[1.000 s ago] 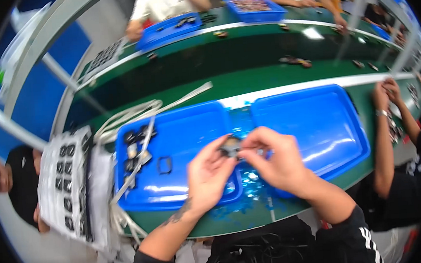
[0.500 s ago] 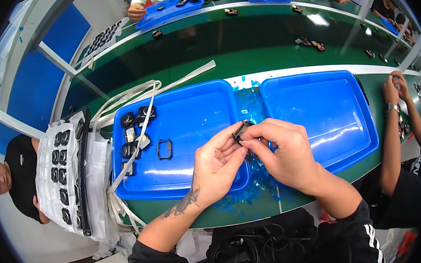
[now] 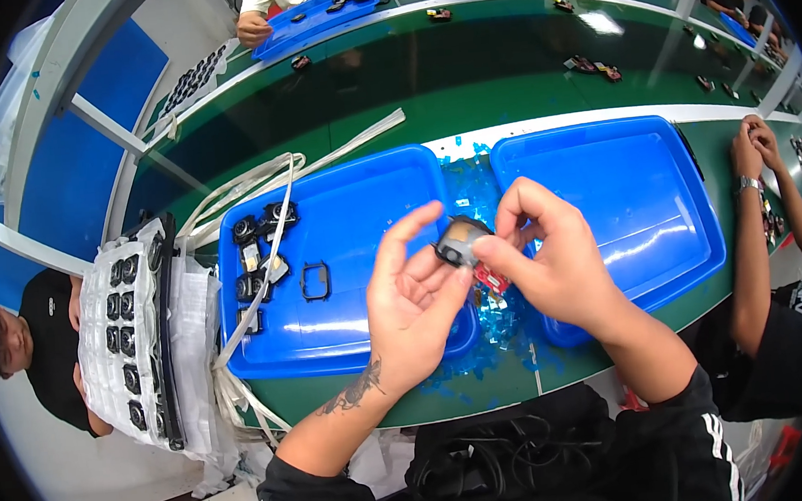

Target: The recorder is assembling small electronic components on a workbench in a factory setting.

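Note:
Over the gap between two trays, both my hands hold a small black camera housing [image 3: 458,242], with a red circuit-board part [image 3: 491,278] showing below it. My left hand [image 3: 411,297] holds its left side with thumb and lower fingers, its index finger raised off it. My right hand [image 3: 557,252] pinches its right side, thumb across the front. In the left blue tray [image 3: 371,342] lie several black camera units [image 3: 251,286] in a cluster, with a thin black rectangular frame [image 3: 315,282] beside them.
On the right is another blue tray [image 3: 638,204]; blue film scraps [image 3: 471,184] litter the bench between. White straps [image 3: 233,334] cross the left tray's side. A padded white sheet of camera units [image 3: 124,319] stands left. A co-worker's hands [image 3: 755,142] are at right; circuit boards [image 3: 594,68] lie beyond.
The black housing has been turned so its broader face shows, and the red part has come into sight. My left index finger has lifted away; my right hand has opened out somewhat.

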A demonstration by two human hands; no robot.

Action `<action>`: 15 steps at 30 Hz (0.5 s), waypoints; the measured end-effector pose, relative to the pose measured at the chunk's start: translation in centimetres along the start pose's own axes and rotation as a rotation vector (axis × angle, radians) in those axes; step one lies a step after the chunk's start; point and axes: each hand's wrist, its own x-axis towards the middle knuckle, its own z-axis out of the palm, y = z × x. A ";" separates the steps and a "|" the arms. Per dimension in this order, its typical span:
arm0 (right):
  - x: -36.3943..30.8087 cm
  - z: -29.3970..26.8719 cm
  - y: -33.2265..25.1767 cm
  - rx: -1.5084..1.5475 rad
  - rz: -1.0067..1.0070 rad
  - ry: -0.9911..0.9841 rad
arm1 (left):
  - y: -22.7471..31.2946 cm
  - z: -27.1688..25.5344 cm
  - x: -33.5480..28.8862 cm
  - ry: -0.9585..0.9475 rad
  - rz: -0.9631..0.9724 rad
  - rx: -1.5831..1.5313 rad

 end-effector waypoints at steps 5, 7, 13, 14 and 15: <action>-0.6 -0.8 -0.8 0.155 0.160 -0.208 | -0.8 -1.8 0.6 -0.004 0.088 0.092; -0.9 -0.5 -0.8 0.168 0.230 -0.190 | -0.9 -1.9 0.7 -0.037 0.193 0.285; -0.8 -0.5 0.0 0.364 0.198 -0.129 | 1.3 -2.2 1.0 -0.111 0.488 0.864; -0.8 -0.7 0.1 0.367 0.166 -0.150 | 1.3 -2.4 1.0 -0.132 0.473 0.876; -0.7 -0.7 0.2 0.368 0.168 -0.149 | 1.4 -2.5 1.0 -0.152 0.459 0.891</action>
